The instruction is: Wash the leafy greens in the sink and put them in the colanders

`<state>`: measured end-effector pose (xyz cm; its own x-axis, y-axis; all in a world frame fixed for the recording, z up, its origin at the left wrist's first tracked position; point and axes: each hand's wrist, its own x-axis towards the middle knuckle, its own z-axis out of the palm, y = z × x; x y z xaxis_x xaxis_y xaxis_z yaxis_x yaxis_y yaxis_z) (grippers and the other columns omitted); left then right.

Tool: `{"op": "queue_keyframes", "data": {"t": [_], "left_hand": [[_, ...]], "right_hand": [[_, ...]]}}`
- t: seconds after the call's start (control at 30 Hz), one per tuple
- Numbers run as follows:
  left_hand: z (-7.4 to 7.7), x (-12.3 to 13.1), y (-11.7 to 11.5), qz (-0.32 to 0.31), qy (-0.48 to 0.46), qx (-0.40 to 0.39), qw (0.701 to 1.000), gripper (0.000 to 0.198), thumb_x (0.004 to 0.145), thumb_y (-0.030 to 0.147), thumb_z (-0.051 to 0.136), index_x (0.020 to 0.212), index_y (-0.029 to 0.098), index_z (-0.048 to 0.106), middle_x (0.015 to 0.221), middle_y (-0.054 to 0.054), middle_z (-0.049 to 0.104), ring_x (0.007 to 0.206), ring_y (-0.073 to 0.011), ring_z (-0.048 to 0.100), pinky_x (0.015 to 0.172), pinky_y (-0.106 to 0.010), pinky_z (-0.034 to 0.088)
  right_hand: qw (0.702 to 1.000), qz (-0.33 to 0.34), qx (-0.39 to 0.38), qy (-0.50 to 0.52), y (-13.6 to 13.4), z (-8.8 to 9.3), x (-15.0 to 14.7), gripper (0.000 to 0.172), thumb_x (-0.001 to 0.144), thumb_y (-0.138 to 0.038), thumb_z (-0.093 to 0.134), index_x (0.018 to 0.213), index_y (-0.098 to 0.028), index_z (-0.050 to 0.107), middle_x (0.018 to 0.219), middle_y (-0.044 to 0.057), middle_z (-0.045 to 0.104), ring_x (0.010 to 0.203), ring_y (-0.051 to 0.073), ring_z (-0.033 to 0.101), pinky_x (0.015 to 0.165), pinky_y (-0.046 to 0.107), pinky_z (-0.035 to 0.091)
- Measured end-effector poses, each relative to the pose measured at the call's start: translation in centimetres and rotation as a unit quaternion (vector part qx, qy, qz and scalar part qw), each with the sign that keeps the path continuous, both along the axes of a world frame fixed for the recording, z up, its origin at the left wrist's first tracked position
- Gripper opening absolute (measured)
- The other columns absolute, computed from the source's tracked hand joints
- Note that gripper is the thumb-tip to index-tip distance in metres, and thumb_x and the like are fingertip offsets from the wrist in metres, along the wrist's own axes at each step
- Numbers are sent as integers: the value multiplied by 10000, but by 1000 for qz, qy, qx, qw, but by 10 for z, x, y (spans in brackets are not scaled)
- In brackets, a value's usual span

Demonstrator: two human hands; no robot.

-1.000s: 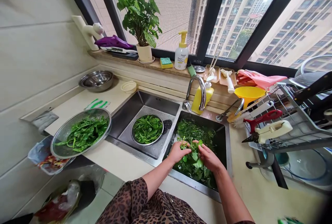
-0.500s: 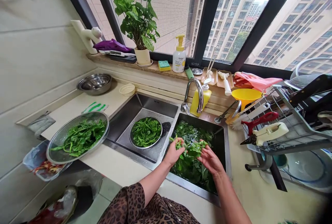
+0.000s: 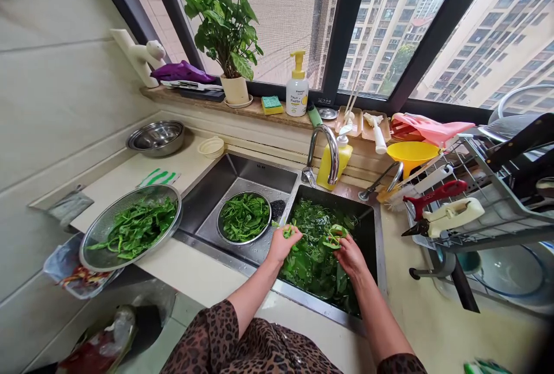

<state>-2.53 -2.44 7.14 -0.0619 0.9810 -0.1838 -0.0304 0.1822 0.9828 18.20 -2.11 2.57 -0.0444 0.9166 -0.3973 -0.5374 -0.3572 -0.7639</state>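
Note:
Both hands are over the right sink basin (image 3: pixel 379 253), which is filled with water and floating leafy greens (image 3: pixel 311 267). My left hand (image 3: pixel 282 243) is closed on a few green stems near the basin's left edge. On the right, my right hand (image 3: pixel 350 254) grips a small bunch of leafy greens (image 3: pixel 335 234) just above the water. In the left sink basin (image 3: pixel 203 218) sits a round metal bowl (image 3: pixel 219 232) full of greens. A mesh strainer (image 3: pixel 92 238) holding more greens (image 3: pixel 138 227) rests on the counter at the left.
A chrome faucet (image 3: pixel 331 149) arches over the back of the right basin. To the right stands a wire rack (image 3: pixel 515 189) with scissors and a peeler. Steel bowls (image 3: pixel 156 137) sit at the back left; a foam pump bottle (image 3: pixel 297 94) and potted plant (image 3: pixel 236 90) line the sill.
My hands have moved apart, the left one slightly leftward. The greens that were between them are now split, some in each hand. The view has shifted a little.

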Motion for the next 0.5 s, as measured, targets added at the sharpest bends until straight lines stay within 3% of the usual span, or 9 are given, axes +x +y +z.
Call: {"op": "queue_keyframes", "data": {"t": [0.07, 0.13, 0.17, 0.23, 0.3, 0.33, 0.4, 0.5], "left_hand": [[7, -10, 4, 34, -17, 4, 999, 232, 624, 341, 673, 648, 130, 580, 627, 13, 527, 538, -77, 441, 530, -191, 367], [13, -17, 6, 49, -31, 12, 998, 265, 612, 366, 689, 675, 134, 578, 649, 15, 530, 542, -72, 447, 525, -186, 374], [15, -19, 6, 51, -36, 13, 998, 282, 602, 373, 699, 698, 136, 581, 656, 17, 533, 545, -72, 454, 528, -186, 381], [15, -20, 4, 51, -44, 11, 998, 322, 577, 375, 720, 751, 140, 585, 660, 24, 538, 539, -70, 466, 531, -186, 390], [13, -20, 2, 53, -44, 7, 998, 345, 555, 362, 736, 774, 141, 587, 663, 29, 545, 533, -66, 475, 535, -185, 391], [11, -19, 0, 52, -41, 5, 998, 345, 547, 353, 742, 770, 141, 588, 663, 32, 547, 532, -64, 477, 537, -184, 390], [7, -18, -3, 42, -39, -2, 998, 338, 534, 340, 750, 751, 139, 587, 648, 37, 544, 524, -62, 475, 534, -184, 385], [1, -15, -8, 18, -50, -28, 998, 363, 523, 337, 757, 766, 130, 584, 642, 32, 541, 510, -65, 471, 516, -193, 392]], "right_hand": [[995, 32, -23, -96, 4, -7, -8, 241, 683, -273, 562, 923, -253, 552, 776, -25, 647, 623, 142, 590, 511, 254, 440], [967, 116, -14, -226, 4, -16, -24, 265, 734, -373, 488, 956, -242, 550, 793, 1, 652, 649, 171, 595, 529, 286, 445], [938, 165, 8, -306, 3, -22, -34, 299, 740, -406, 480, 970, -230, 555, 830, 23, 659, 697, 190, 602, 572, 308, 457], [840, 273, 60, -465, -3, -35, -55, 392, 695, -417, 556, 1030, -213, 558, 982, 69, 650, 864, 230, 598, 715, 353, 459], [738, 359, 78, -566, -11, -49, -71, 509, 568, -325, 687, 1051, -213, 572, 1087, 105, 621, 991, 277, 565, 824, 395, 422], [708, 387, 66, -587, -16, -56, -75, 519, 506, -257, 721, 1009, -215, 601, 1071, 119, 630, 998, 301, 565, 838, 419, 411], [689, 412, 32, -595, -24, -66, -76, 377, 440, -153, 723, 808, -205, 657, 920, 139, 674, 927, 338, 598, 803, 467, 416], [704, 407, 5, -581, -29, -72, -62, 127, 444, -127, 685, 507, -188, 593, 669, 145, 664, 799, 365, 629, 721, 527, 422]]}}
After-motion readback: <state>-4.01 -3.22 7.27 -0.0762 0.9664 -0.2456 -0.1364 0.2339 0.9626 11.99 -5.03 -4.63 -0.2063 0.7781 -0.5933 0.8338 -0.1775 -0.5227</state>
